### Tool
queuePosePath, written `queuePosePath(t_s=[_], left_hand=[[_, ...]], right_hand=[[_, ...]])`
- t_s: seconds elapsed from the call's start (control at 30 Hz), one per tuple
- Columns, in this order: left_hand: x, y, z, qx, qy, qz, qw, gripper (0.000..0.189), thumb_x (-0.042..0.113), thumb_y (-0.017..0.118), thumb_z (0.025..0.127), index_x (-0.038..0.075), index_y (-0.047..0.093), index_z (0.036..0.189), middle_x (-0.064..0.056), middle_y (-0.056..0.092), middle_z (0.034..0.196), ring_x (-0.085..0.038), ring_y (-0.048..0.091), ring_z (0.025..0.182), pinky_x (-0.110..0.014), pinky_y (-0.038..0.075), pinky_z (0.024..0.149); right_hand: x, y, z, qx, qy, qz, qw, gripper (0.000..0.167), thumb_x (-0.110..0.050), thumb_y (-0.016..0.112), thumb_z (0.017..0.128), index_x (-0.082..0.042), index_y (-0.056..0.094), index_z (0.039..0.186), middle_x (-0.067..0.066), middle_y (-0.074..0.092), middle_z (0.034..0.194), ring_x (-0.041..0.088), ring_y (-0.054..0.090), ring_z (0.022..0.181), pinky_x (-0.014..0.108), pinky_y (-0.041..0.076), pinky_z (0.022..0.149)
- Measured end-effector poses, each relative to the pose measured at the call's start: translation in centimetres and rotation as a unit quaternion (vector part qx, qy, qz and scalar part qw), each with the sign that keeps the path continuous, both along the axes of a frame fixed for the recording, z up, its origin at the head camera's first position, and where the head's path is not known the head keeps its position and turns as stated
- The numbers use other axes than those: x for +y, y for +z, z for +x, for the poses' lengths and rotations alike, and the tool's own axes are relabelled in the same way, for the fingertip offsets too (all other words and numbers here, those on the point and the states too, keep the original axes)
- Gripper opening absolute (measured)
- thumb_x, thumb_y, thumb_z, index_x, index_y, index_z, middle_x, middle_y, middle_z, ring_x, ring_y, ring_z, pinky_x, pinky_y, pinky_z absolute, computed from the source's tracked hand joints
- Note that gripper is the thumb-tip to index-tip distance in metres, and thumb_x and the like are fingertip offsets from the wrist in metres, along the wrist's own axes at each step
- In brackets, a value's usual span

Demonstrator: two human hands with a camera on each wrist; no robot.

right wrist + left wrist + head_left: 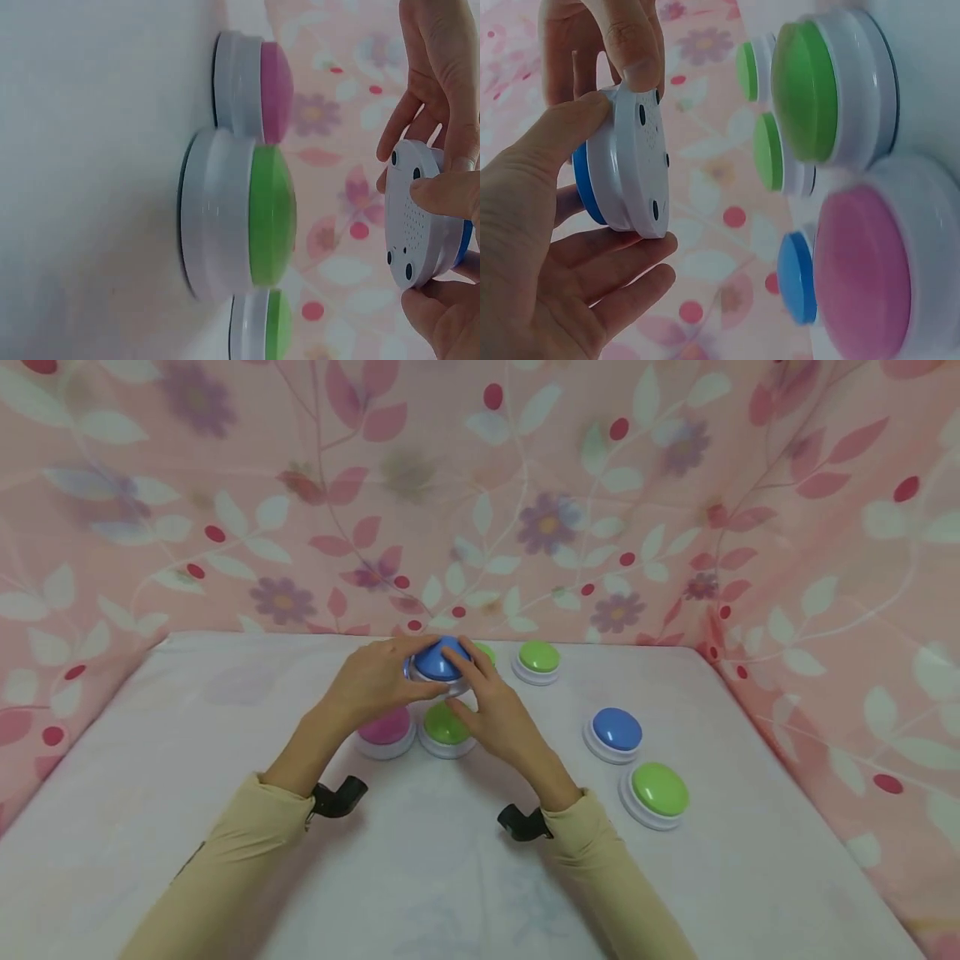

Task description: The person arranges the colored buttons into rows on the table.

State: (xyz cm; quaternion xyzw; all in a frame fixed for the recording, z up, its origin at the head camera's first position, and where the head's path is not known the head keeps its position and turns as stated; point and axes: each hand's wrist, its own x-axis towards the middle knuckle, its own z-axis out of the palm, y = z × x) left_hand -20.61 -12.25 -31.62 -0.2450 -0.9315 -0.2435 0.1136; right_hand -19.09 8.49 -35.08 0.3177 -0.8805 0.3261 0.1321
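Note:
Both hands hold one blue push button (438, 661) with a white base, raised above the table. My left hand (381, 675) grips it from the left, thumb on the near edge of the base and fingers around the far side. From the right, my right hand (497, 714) pinches it between thumb and fingers. In the left wrist view the base's underside (652, 161) faces away from my left palm, with dark round spots on it. The right wrist view shows small holes there too, and my right thumb (450, 195) lying against it.
Below the hands stand a pink button (384, 727) and a green button (444, 724). Farther back is another green button (539, 657); a blue button (617, 729) and green button (660, 789) stand right. Floral cloth (480, 510) hangs behind the white-covered table (420, 860).

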Motion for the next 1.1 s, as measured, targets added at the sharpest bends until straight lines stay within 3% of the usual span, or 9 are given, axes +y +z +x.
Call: queuePosePath(t_s=[0.13, 0.4, 0.6, 0.87, 1.1], left_hand=[[1.9, -0.3, -0.4, -0.006, -0.009, 0.006, 0.9999, 0.074, 0.045, 0.079, 0.081, 0.014, 0.053, 0.144, -0.009, 0.058, 0.141, -0.033, 0.060, 0.121, -0.048, 0.050, 0.098], [5.1, -0.9, -0.9, -0.034, -0.021, -0.001, 0.9992, 0.076, 0.049, 0.075, 0.085, 0.014, 0.049, 0.147, -0.009, 0.057, 0.142, -0.030, 0.057, 0.127, -0.046, 0.050, 0.100], [7.1, -2.1, -0.8, -0.062, -0.045, -0.006, 0.9971, 0.077, 0.048, 0.075, 0.085, 0.013, 0.047, 0.148, -0.009, 0.057, 0.142, -0.030, 0.058, 0.126, -0.045, 0.049, 0.101], [8.5, -4.4, -0.3, -0.079, -0.074, -0.024, 0.9939, 0.084, 0.048, 0.075, 0.085, 0.015, 0.038, 0.153, -0.009, 0.047, 0.151, -0.026, 0.049, 0.135, -0.048, 0.046, 0.104], [9.0, -5.6, 0.1, -0.099, -0.077, -0.030, 0.9916, 0.085, 0.045, 0.076, 0.083, 0.016, 0.038, 0.153, -0.008, 0.045, 0.152, -0.025, 0.049, 0.135, -0.048, 0.046, 0.104]], right_hand=[[1.7, -0.1, 0.0, 0.002, -0.006, 0.005, 1.0000, 0.070, -0.009, 0.070, 0.092, -0.016, 0.036, 0.154, 0.010, 0.023, 0.162, 0.029, 0.042, 0.140, 0.040, 0.045, 0.106], [4.6, -0.7, 0.0, -0.003, -0.029, 0.009, 0.9995, 0.071, -0.007, 0.070, 0.091, -0.015, 0.037, 0.153, 0.010, 0.024, 0.162, 0.032, 0.043, 0.139, 0.045, 0.044, 0.106], [6.8, -1.5, 0.5, 0.010, -0.037, 0.031, 0.9988, 0.072, -0.004, 0.072, 0.088, -0.012, 0.039, 0.151, 0.014, 0.027, 0.160, 0.036, 0.046, 0.136, 0.047, 0.047, 0.103], [8.9, -2.7, 0.9, -0.005, -0.035, 0.061, 0.9975, 0.075, -0.001, 0.075, 0.085, -0.010, 0.039, 0.151, 0.017, 0.029, 0.158, 0.037, 0.048, 0.134, 0.047, 0.049, 0.101], [9.7, -3.2, 0.9, -0.028, -0.022, 0.082, 0.9960, 0.076, 0.000, 0.074, 0.085, -0.010, 0.038, 0.151, 0.017, 0.030, 0.157, 0.040, 0.058, 0.122, 0.048, 0.052, 0.095]])
